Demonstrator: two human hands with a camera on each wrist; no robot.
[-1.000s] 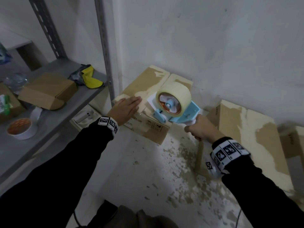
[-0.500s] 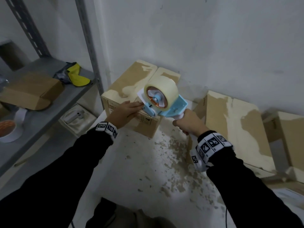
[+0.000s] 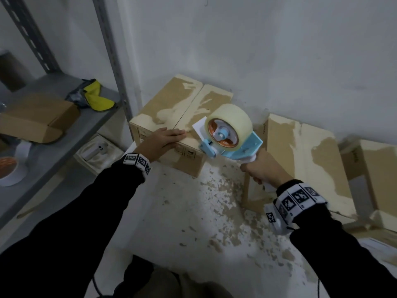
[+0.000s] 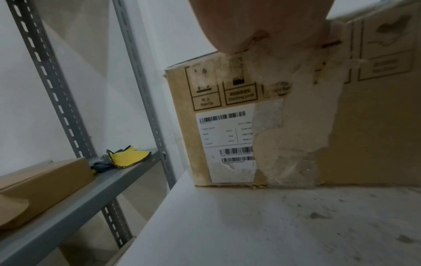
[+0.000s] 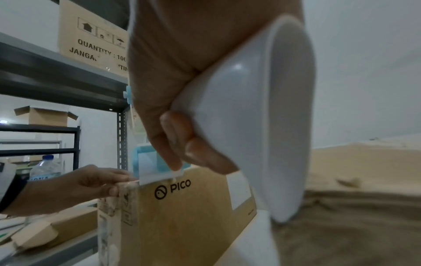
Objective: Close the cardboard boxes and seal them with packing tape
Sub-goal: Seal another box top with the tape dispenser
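A closed cardboard box [image 3: 171,112] stands on the white table against the wall, its two top flaps meeting in a seam. My left hand [image 3: 169,135] lies flat on the near edge of the box top, fingers straight, pressing at the seam's near end. My right hand [image 3: 260,171] grips the white handle [image 5: 262,117] of a blue tape dispenser [image 3: 247,147] carrying a clear tape roll [image 3: 234,117]. The dispenser's front [image 5: 145,162] sits at the box's near top edge, just right of my left fingertips. The left wrist view shows the labelled side of the box [image 4: 227,126].
A second closed box [image 3: 300,160] stands right of the dispenser, a third box [image 3: 376,168] further right. A grey shelf [image 3: 71,136] at left holds a brown mailer box [image 3: 36,117], a yellow cloth [image 3: 96,100] and a tape roll [image 3: 10,171]. Paper scraps litter the table [image 3: 182,222].
The dispenser has come toward me along the box top to its near edge. My left hand slid from the left flap to the near edge beside the seam.
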